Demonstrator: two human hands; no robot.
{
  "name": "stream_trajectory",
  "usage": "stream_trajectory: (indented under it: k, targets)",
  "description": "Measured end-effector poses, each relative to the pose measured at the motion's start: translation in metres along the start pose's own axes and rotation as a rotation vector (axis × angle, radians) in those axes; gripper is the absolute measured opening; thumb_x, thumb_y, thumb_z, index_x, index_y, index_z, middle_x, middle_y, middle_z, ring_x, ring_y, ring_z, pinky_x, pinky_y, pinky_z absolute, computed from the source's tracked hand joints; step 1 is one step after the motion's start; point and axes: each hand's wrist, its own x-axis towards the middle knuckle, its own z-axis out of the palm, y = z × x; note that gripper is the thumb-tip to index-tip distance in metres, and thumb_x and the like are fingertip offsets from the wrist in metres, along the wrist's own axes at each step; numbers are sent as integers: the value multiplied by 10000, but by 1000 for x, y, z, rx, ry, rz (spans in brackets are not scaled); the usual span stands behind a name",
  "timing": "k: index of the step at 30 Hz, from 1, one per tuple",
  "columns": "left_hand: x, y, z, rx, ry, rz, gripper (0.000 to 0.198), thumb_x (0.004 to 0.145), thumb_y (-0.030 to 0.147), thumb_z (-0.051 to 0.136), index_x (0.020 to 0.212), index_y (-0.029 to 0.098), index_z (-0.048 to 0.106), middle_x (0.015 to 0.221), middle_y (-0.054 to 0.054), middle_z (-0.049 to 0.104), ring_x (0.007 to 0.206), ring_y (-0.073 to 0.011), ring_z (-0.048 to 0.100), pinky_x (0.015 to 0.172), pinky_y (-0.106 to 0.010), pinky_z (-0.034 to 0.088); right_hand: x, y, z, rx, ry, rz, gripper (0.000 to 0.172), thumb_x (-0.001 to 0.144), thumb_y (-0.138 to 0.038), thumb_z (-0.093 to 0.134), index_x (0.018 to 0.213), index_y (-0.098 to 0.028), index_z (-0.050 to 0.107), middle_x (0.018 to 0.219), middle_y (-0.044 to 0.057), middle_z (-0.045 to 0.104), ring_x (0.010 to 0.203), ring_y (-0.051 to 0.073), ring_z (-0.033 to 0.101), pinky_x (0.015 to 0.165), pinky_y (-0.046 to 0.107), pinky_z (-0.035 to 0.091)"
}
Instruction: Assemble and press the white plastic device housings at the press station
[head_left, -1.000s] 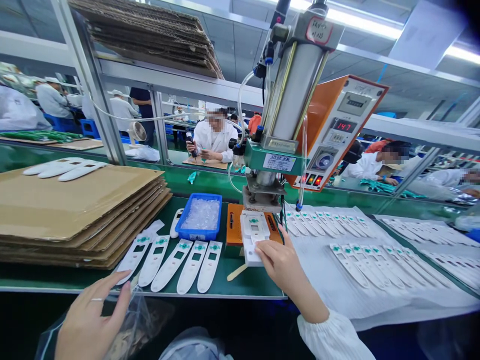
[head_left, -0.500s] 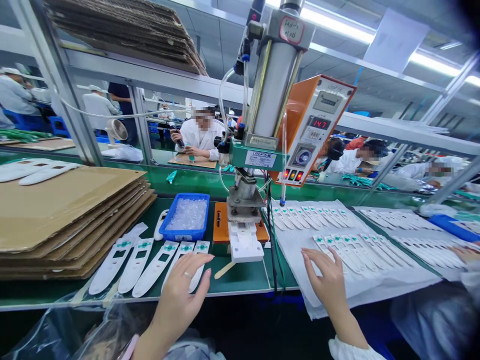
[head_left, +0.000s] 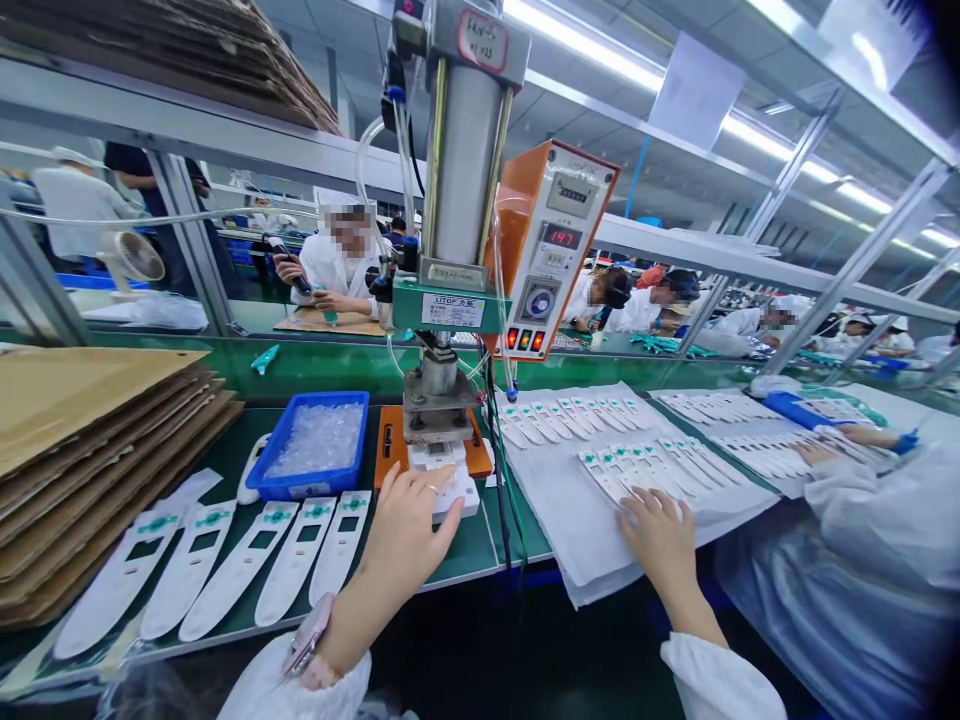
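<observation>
My left hand (head_left: pixel 409 530) rests with curled fingers on the white fixture block (head_left: pixel 459 490) under the pneumatic press (head_left: pixel 450 230); what the fingers grip is hidden. My right hand (head_left: pixel 660 535) lies flat, fingers spread, on a white sheet (head_left: pixel 570 530) at the near end of a row of white plastic shells with green dots (head_left: pixel 637 465). Several more white shells (head_left: pixel 247 560) lie in a row on the green bench left of the press.
A blue tray of clear small parts (head_left: pixel 311 445) stands behind the shells. Stacked cardboard sheets (head_left: pixel 90 440) fill the left. An orange control box (head_left: pixel 551 250) hangs beside the press. A co-worker's sleeve (head_left: pixel 862 500) reaches in from the right. Other people sit across the green conveyor (head_left: pixel 315 362).
My left hand moved up and right from the bench's front edge onto the fixture block. My right hand left the fixture and settled on the shells at right. The view swung right.
</observation>
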Motion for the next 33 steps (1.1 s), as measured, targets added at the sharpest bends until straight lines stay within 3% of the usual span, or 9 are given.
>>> stream_trajectory:
  k: [6,9,12,15,17,22,27,33]
  targets:
    - [5,3,4,-63,111,44,213,921,222,483,1109,207,582,1066,-46,731,999,-199,684,1049,-487,479,2,-1,1,-9,41,-49,248,915,-256,459,810,-210,679,1063,40,705,1073,274,567,1049,519,262]
    - [0,5,1,-76,187,56,177,929,199,494,1089,208,569,995,-20,738,942,-171,696,1058,-466,486,4,2,0,5,168,-157,195,920,-253,496,829,-207,662,956,11,728,988,247,619,1053,490,297]
    - [-15,8,-15,-75,236,76,188,907,158,539,1084,220,558,952,13,730,878,-138,699,1084,-457,470,9,-2,-8,53,324,-280,118,911,-246,561,850,-185,641,859,6,728,877,204,668,1057,448,345]
    - [-41,4,-42,-43,289,67,257,878,104,578,1111,209,552,958,14,725,859,-123,700,1116,-444,437,15,-17,-25,155,403,-341,59,893,-208,611,861,-162,629,842,13,728,815,175,698,1054,421,394]
    - [-62,-5,-62,25,315,24,271,876,104,583,1127,201,556,962,3,725,891,-138,703,1112,-435,440,19,-34,-39,238,441,-338,40,864,-166,654,887,-145,629,843,25,733,782,170,709,1037,416,430]
    - [-118,-48,-97,312,315,-137,223,902,261,570,1116,206,598,993,-30,730,1190,-267,606,975,-401,547,27,-82,-77,439,499,-330,210,779,-81,736,956,-139,639,869,38,749,769,170,722,1018,416,465]
    - [-152,-86,-105,418,283,-267,236,928,367,507,1086,224,608,992,-20,739,1213,-303,586,909,-415,576,34,-127,-108,625,502,-387,228,777,-84,745,969,-159,649,912,28,753,820,162,724,1043,419,441]
    - [-160,-112,-106,446,297,-341,269,931,399,471,1046,213,628,986,-34,754,1201,-318,592,917,-446,567,48,-170,-123,773,502,-491,157,821,-81,701,953,-151,650,945,32,749,866,148,718,1081,409,397]
